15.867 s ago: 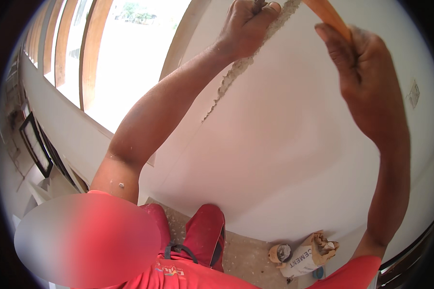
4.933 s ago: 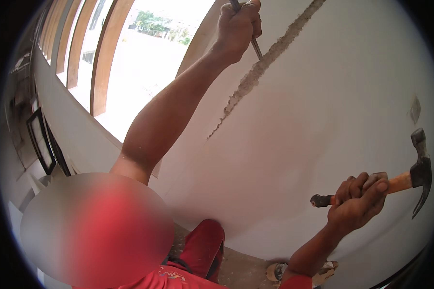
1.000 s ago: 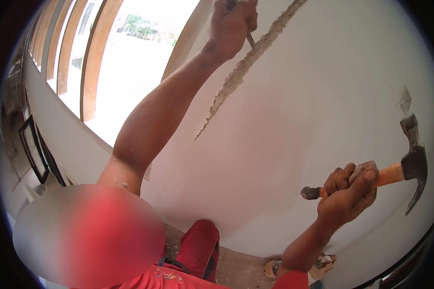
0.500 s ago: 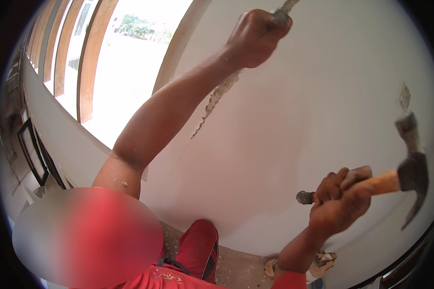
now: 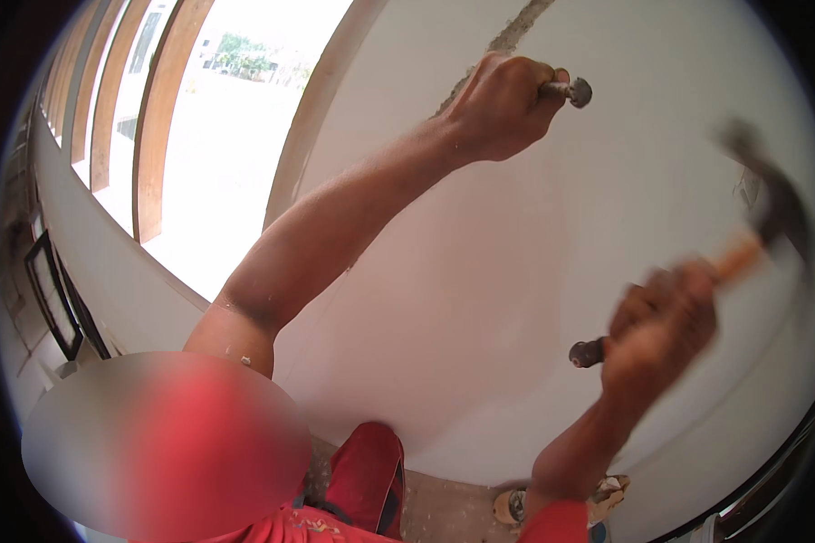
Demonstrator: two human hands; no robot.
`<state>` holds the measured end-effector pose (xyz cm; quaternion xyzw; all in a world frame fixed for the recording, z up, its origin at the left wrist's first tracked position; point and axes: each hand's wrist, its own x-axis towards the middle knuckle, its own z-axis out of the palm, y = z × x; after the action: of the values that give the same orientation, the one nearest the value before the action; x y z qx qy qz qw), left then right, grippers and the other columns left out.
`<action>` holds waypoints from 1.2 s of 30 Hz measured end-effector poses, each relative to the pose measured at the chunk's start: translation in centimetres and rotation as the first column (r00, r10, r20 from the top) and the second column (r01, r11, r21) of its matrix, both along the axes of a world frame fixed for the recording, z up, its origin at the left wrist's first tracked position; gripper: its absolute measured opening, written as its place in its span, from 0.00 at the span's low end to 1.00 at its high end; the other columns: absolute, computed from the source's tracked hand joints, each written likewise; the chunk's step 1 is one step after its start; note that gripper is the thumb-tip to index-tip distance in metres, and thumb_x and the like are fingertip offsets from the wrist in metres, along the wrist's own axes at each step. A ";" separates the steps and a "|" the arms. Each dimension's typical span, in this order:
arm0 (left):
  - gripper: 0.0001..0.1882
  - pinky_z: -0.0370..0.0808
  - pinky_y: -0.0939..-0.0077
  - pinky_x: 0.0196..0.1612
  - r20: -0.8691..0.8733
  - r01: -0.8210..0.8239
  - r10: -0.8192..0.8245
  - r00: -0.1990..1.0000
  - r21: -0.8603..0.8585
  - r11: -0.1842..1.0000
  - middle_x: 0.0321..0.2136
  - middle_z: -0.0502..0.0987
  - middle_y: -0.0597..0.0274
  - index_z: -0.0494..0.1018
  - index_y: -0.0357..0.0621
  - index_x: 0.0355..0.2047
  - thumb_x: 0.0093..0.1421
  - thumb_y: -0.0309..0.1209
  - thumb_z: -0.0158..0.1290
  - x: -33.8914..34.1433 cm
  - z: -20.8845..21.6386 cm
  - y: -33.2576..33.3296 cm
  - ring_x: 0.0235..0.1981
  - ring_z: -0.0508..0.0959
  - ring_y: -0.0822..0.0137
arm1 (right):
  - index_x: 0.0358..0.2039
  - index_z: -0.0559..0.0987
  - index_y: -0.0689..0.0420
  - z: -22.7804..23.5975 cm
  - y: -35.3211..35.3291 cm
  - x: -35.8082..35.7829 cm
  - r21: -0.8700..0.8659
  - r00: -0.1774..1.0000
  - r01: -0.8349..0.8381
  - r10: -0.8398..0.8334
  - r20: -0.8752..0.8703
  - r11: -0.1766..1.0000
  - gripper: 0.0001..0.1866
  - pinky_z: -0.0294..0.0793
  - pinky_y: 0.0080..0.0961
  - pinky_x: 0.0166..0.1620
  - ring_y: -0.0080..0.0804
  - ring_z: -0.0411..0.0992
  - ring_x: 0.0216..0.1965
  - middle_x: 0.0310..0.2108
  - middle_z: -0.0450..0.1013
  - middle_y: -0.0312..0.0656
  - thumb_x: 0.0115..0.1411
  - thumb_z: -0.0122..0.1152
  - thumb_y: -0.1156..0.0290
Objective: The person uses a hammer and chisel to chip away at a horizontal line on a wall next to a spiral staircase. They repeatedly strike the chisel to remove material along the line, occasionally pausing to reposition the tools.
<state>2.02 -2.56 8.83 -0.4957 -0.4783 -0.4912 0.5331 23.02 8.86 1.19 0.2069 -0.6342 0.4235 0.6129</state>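
My left hand (image 5: 507, 110) is closed around a metal chisel (image 5: 578, 91), held up against the pale wall (image 5: 480, 271). The chisel's rounded striking end sticks out on the right, while its tip is hidden behind the fist. A rough chipped groove (image 5: 516, 29) runs down the wall and passes behind that hand and forearm. Lower right, my right hand (image 5: 661, 330) grips a claw hammer (image 5: 738, 258) by its wooden handle. The hammer's dark head is raised and smeared by motion, apart from the chisel. The dark butt of the handle shows below the fist.
On the left is a bright window opening with wooden upright bars (image 5: 158, 127). A dark-framed panel (image 5: 52, 294) leans at the far left. An electrical box (image 5: 747, 188) is set in the wall behind the hammer. Debris specks dot the floor (image 5: 444, 507).
My left hand has come slightly down, and the chisel now points its striking end to the right. My right hand has risen with the hammer, whose head has swung upward.
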 end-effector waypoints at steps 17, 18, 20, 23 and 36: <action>0.21 0.56 0.72 0.16 0.040 0.751 -0.796 0.605 0.304 0.586 0.11 0.61 0.70 0.62 0.51 0.17 0.70 0.35 0.46 -6.1 4.8 -6.4 0.12 0.59 0.74 | 0.23 0.53 0.51 0.1 0.6 3.1 -0.007 0.966 0.184 -0.182 -0.186 0.983 0.32 0.42 0.13 0.12 0.11 0.44 0.13 0.17 0.46 0.28 0.70 0.41 0.35; 0.21 0.57 0.72 0.16 0.018 0.738 -0.780 0.626 0.311 0.599 0.11 0.61 0.69 0.62 0.50 0.17 0.70 0.35 0.46 -5.9 4.5 -6.2 0.12 0.59 0.73 | 0.23 0.53 0.51 -0.2 0.7 3.2 -0.004 0.969 0.177 -0.175 -0.174 0.984 0.33 0.42 0.13 0.12 0.11 0.44 0.13 0.18 0.46 0.28 0.69 0.41 0.35; 0.21 0.57 0.72 0.17 -0.011 0.673 -0.708 0.706 0.321 0.667 0.11 0.62 0.69 0.61 0.50 0.17 0.70 0.35 0.47 -5.0 3.7 -5.4 0.12 0.60 0.74 | 0.23 0.53 0.51 -0.5 0.9 3.4 0.007 0.975 0.170 -0.167 -0.148 0.985 0.33 0.43 0.14 0.12 0.12 0.44 0.13 0.19 0.47 0.29 0.69 0.42 0.34; 0.22 0.56 0.72 0.17 -0.024 0.490 -0.509 0.861 0.312 0.814 0.11 0.61 0.70 0.60 0.48 0.17 0.70 0.35 0.48 -3.5 3.2 -4.4 0.12 0.59 0.75 | 0.23 0.54 0.51 -1.1 0.8 3.1 0.030 0.986 0.124 -0.120 -0.112 0.992 0.32 0.44 0.14 0.13 0.12 0.45 0.14 0.22 0.50 0.29 0.69 0.44 0.36; 0.16 0.58 0.69 0.20 -0.108 0.158 -0.150 0.983 0.071 0.985 0.13 0.58 0.65 0.65 0.37 0.20 0.65 0.31 0.49 -0.1 0.5 -1.1 0.18 0.57 0.73 | 0.23 0.58 0.53 -0.8 -1.0 2.7 0.145 0.982 -0.058 0.082 -0.169 0.988 0.31 0.49 0.19 0.15 0.19 0.47 0.13 0.14 0.54 0.31 0.67 0.51 0.40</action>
<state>1.88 -3.62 9.32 -0.5343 -0.3908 -0.5234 0.5365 25.76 7.86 0.41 0.3076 -0.5984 0.3799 0.6348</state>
